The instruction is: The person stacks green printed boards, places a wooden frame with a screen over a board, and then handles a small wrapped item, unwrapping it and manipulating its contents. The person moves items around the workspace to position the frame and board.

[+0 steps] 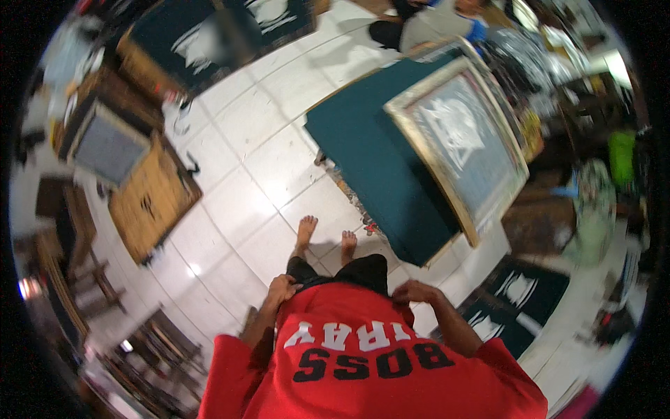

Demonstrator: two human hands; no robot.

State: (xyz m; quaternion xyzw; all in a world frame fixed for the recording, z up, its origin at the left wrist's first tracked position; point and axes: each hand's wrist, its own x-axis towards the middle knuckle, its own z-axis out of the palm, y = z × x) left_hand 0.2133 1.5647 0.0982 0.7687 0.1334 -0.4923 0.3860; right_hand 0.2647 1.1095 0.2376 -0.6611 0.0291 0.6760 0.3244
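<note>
My left hand [283,288] is closed at the left edge of my red shirt [349,314], beside my dark shorts [370,272]. On the other side, my right hand [413,292] pinches the shirt near its hem; its fingertips are partly hidden. Ahead to the right, dark green fabric [363,133] covers a low table. Over the fabric leans a wood-edged printing screen [481,192], tilted, with a white motif on its grey mesh. Neither hand touches the screen or the fabric.
White tiles [237,202] lie under my bare feet. A wooden board [157,199] and a smaller printing screen [110,148] are at left. Dark printed panels stand at upper left [195,77] and lower right [537,307]. Another person [433,28] sits beyond the table, near plastic bags [520,63].
</note>
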